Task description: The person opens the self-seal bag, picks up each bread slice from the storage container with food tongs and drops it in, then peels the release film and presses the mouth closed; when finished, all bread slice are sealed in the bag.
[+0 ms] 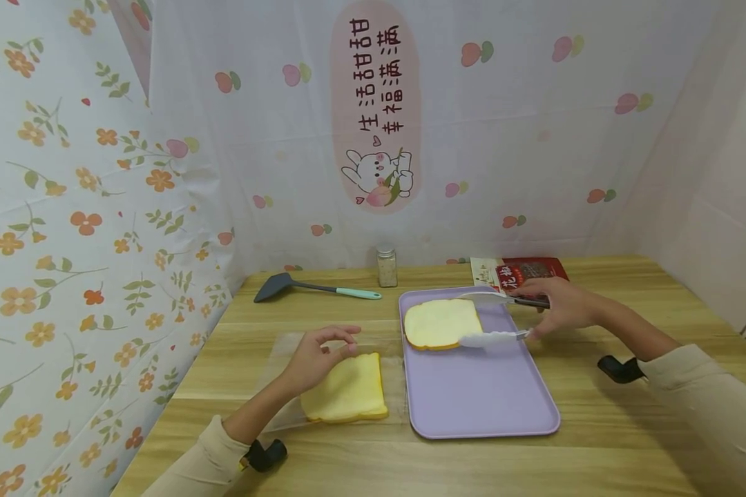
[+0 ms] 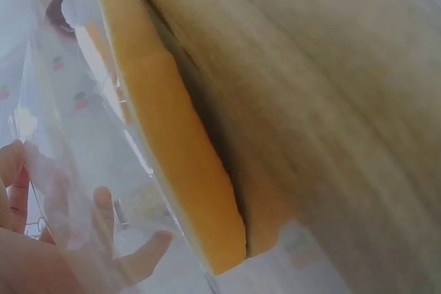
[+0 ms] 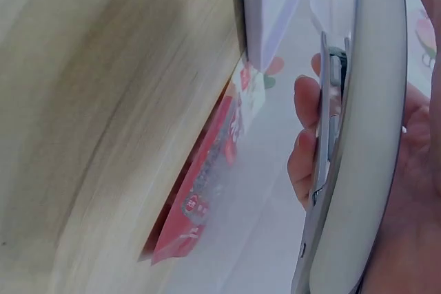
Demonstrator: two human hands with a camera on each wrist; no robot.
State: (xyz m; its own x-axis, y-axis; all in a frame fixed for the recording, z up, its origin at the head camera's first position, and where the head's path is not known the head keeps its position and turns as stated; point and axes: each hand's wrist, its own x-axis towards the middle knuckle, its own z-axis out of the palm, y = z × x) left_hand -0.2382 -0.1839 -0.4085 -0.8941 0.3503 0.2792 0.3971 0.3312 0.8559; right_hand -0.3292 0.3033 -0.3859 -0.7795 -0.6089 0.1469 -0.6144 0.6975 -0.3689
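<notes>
My right hand (image 1: 566,302) grips a pair of tongs (image 1: 492,339) with white tips, spread apart. These tips lie at the right end of a bread slice (image 1: 440,323) on a lilac tray (image 1: 479,400); whether they squeeze it I cannot tell. In the right wrist view the tongs' pale handle (image 3: 368,135) lies along the palm. My left hand (image 1: 317,355), fingers loosely bent, is over the upper left of another bread slice (image 1: 351,393). That slice lies on clear plastic (image 1: 394,386) left of the tray. The left wrist view shows its orange crust (image 2: 179,149) edge-on.
Behind the tray stands a small glass jar (image 1: 387,268) with a metal lid. A turner (image 1: 313,286) with a mint handle lies at the back left. A red-and-white spice packet (image 1: 531,269) lies at the back right, beside a patterned cloth wall (image 1: 503,152).
</notes>
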